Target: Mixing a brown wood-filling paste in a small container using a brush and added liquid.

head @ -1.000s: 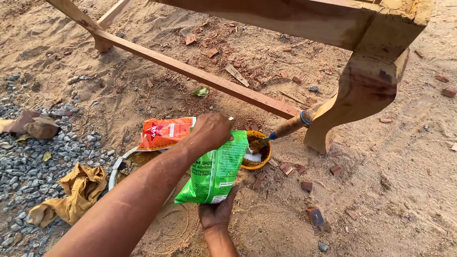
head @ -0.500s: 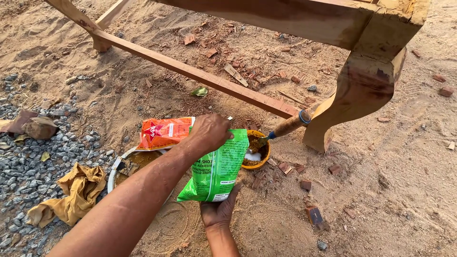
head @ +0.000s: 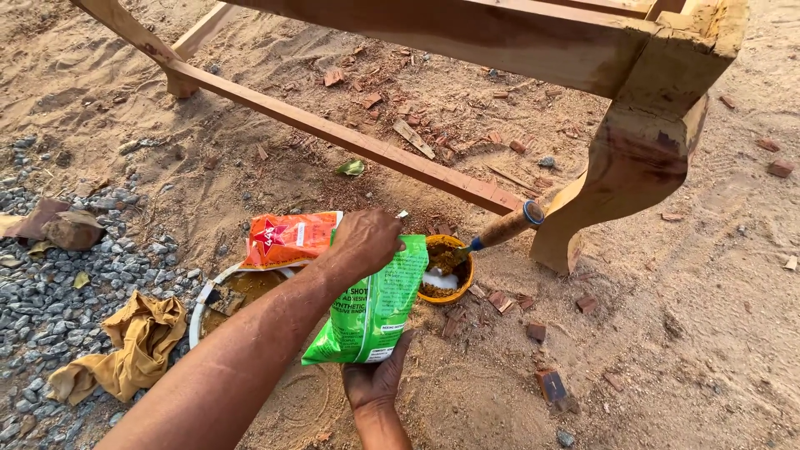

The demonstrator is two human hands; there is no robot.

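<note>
My left hand (head: 365, 240) grips the top of a green plastic pouch (head: 375, 308), while my right hand (head: 375, 379) cups its bottom from below. The pouch is tilted, its top end leaning toward a small yellow bowl (head: 461, 279) on the sandy ground. Brown paste and a white patch lie in the bowl. A tool with a wooden handle (head: 508, 227) rests in it, the handle pointing up to the right. An orange pouch (head: 287, 237) lies just left of my left hand, across a white round dish (head: 197, 312).
A bare wooden furniture frame stands over the sand, with a carved leg (head: 625, 179) right of the bowl and a low rail (head: 333, 133) behind it. Brick chips (head: 552, 385) litter the ground. Grey gravel (head: 50, 283) and a yellow rag (head: 125, 350) lie at left.
Both hands keep hold of the green pouch and have barely shifted. The bowl, the tool and the orange pouch stay where they were.
</note>
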